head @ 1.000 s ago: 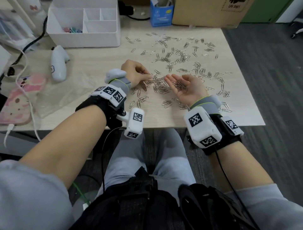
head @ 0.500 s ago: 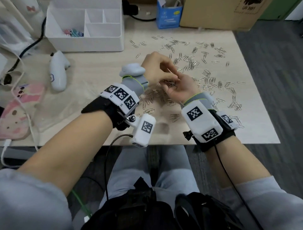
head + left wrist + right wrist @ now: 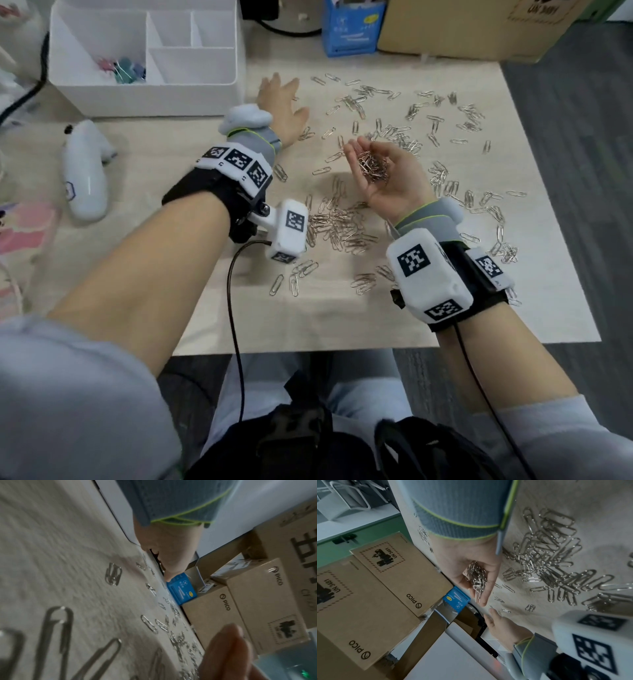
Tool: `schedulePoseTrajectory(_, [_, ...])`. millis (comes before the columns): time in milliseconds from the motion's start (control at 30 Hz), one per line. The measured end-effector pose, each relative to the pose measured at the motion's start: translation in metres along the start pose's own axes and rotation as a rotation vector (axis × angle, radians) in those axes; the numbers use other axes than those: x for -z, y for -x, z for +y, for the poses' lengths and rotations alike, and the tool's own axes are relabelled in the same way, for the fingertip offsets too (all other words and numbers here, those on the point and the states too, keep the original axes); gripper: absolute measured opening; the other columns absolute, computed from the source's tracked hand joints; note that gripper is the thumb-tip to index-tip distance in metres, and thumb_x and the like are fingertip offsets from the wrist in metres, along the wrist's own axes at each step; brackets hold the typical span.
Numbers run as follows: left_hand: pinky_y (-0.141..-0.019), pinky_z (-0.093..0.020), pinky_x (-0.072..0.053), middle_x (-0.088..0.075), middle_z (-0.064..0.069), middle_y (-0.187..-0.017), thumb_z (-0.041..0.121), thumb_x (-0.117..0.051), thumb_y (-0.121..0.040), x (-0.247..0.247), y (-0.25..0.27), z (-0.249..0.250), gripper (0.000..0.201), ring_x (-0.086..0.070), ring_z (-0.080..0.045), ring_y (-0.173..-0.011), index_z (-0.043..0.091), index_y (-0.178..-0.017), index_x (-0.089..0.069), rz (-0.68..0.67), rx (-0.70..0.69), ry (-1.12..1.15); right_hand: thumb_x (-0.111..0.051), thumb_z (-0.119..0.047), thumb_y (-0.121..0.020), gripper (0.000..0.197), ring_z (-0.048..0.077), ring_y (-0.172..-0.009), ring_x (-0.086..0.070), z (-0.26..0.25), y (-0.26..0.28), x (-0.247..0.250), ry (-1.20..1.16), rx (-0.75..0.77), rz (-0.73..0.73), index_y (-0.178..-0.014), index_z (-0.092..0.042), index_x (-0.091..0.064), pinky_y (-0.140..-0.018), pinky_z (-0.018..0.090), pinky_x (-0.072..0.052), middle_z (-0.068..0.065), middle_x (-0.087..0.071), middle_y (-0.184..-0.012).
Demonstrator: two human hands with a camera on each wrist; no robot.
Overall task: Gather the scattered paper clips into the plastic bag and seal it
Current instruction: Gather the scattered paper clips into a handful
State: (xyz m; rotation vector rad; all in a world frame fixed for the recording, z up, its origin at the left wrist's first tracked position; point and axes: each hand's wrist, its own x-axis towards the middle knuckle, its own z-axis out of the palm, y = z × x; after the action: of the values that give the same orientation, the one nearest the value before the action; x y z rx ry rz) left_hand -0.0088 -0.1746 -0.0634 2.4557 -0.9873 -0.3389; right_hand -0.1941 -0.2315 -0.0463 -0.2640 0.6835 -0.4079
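Silver paper clips (image 3: 394, 99) lie scattered over the wooden table (image 3: 428, 318), with a denser heap (image 3: 342, 222) near the front. My right hand (image 3: 394, 171) is held palm up above the table, cupped round a handful of paper clips (image 3: 375, 168). The right wrist view shows that handful (image 3: 476, 574) lying in the curled palm (image 3: 467, 561). My left hand (image 3: 281, 102) reaches to the far left of the clips with fingers spread and holds nothing. I cannot make out the plastic bag in these views.
A white organiser (image 3: 144, 58) with coloured clips stands just beyond the left hand. A white handheld device (image 3: 85, 171) and a pink item (image 3: 24, 226) lie at the left. A blue box (image 3: 352, 27) and a cardboard box (image 3: 479, 27) line the back edge.
The left hand has left the right palm and moved forward and left, its fingers spreading. The right hand has turned palm up again, still with its handful of clips.
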Motion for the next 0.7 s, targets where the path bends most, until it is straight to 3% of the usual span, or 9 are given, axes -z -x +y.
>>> schedulePoseTrajectory(100, [-0.118,-0.044,-0.008,-0.004,-0.019,-0.156,0.032,-0.04,-0.095,-0.006,-0.01,-0.003,0.058,0.0,-0.035,-0.145,0.015,-0.146,-0.019,-0.057,0.053,-0.126,-0.046,-0.005,-0.094,0.02,0.027,-0.06,-0.07,0.001,0.0,0.001,0.0,-0.001,0.016,-0.081,0.005,-0.059,-0.062,0.029,-0.06,0.016,-0.066,-0.068])
schedulePoseTrajectory(233, [-0.115,-0.046,-0.011,-0.01,-0.022,-0.154,0.031,-0.037,-0.095,-0.009,-0.008,-0.004,0.056,-0.007,-0.035,-0.144,0.007,-0.144,-0.022,-0.135,0.052,-0.191,-0.047,-0.006,-0.094,0.02,0.026,-0.06,-0.069,-0.001,0.001,0.003,-0.012,-0.012,0.008,-0.081,0.004,-0.059,-0.054,0.027,-0.059,0.014,-0.064,-0.072])
schedulePoseTrajectory(367, [-0.116,-0.039,-0.014,-0.012,-0.018,-0.156,0.027,-0.035,-0.098,-0.007,0.012,0.0,0.05,-0.008,-0.032,-0.145,0.006,-0.143,-0.027,-0.207,-0.036,-0.139,-0.048,-0.005,-0.093,0.02,0.026,-0.062,-0.069,-0.003,0.005,0.007,-0.023,-0.003,0.006,-0.081,0.005,-0.06,-0.053,0.027,-0.058,0.015,-0.065,-0.071])
schedulePoseTrajectory(433, [-0.113,-0.035,-0.019,-0.021,-0.016,-0.154,0.031,-0.035,-0.097,-0.004,0.03,0.005,0.049,-0.016,-0.028,-0.144,0.006,-0.14,-0.035,-0.248,-0.089,-0.096,-0.048,-0.004,-0.093,0.02,0.026,-0.066,-0.068,-0.003,0.008,0.008,-0.025,0.006,0.018,-0.079,0.005,-0.059,-0.053,0.027,-0.058,0.014,-0.064,-0.072])
schedulePoseTrajectory(500, [-0.109,-0.034,-0.025,-0.033,-0.016,-0.149,0.041,-0.034,-0.088,0.0,0.047,0.008,0.06,-0.027,-0.027,-0.14,0.004,-0.134,-0.043,-0.3,-0.135,-0.084,-0.047,-0.004,-0.093,0.021,0.025,-0.068,-0.066,-0.002,0.011,0.008,-0.031,0.01,0.025,-0.078,0.005,-0.059,-0.053,0.027,-0.058,0.013,-0.064,-0.069])
schedulePoseTrajectory(600, [-0.113,-0.032,-0.025,-0.036,-0.013,-0.149,0.053,-0.043,-0.072,0.002,0.073,0.012,0.076,-0.031,-0.027,-0.14,0.01,-0.135,-0.046,-0.337,-0.193,-0.086,-0.046,-0.003,-0.093,0.019,0.026,-0.069,-0.067,0.001,0.019,0.011,-0.044,0.012,0.015,-0.081,0.005,-0.059,-0.055,0.028,-0.059,0.012,-0.063,-0.073])
schedulePoseTrajectory(700, [-0.106,-0.035,-0.038,-0.055,-0.013,-0.133,0.071,-0.038,-0.045,0.002,0.096,0.021,0.098,-0.049,-0.026,-0.125,0.011,-0.119,-0.061,-0.343,-0.252,-0.033,-0.046,-0.003,-0.093,0.03,0.026,-0.072,-0.065,0.003,0.029,0.017,-0.051,0.025,0.023,-0.071,0.008,-0.064,-0.054,0.028,-0.059,0.013,-0.064,-0.068])
